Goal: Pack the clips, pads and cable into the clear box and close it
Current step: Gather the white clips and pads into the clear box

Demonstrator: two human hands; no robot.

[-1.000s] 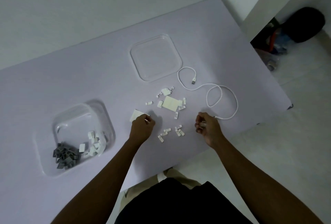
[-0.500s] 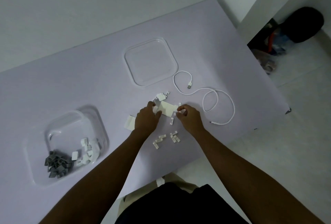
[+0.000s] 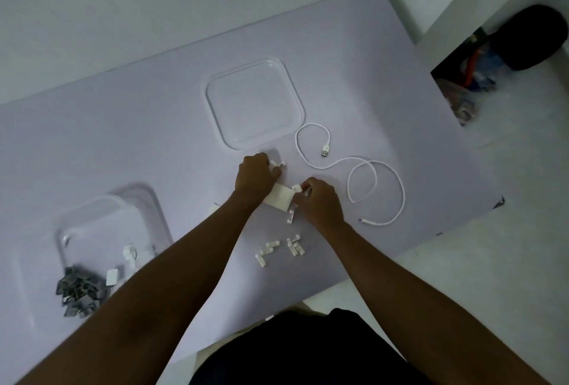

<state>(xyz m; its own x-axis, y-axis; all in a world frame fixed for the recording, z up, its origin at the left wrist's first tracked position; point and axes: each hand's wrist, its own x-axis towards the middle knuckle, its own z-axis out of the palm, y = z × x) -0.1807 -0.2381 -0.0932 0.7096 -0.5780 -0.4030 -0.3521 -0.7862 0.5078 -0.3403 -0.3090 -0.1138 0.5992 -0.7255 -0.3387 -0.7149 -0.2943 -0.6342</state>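
The clear box (image 3: 92,209) stands at the left with grey clips (image 3: 78,290) and a few white pieces (image 3: 129,252) inside. Its clear lid (image 3: 254,104) lies flat at the table's middle back. My left hand (image 3: 255,176) is curled over small white clips (image 3: 278,164) just below the lid. My right hand (image 3: 320,202) pinches a white clip (image 3: 296,188) at the corner of a white pad sheet (image 3: 280,201). More white clips (image 3: 278,249) lie scattered nearer to me. The white cable (image 3: 375,175) loops to the right of my hands.
The lilac table (image 3: 154,138) ends at a near edge close to my body and at a right edge beyond the cable. A second white pad (image 3: 213,209) peeks out under my left forearm. Bags and clutter (image 3: 508,55) sit on the floor at far right.
Both hands moved away from me, from the near clips to the pad sheet; the left hand then reached on to the clips just below the lid. The right hand let go of the cable end.
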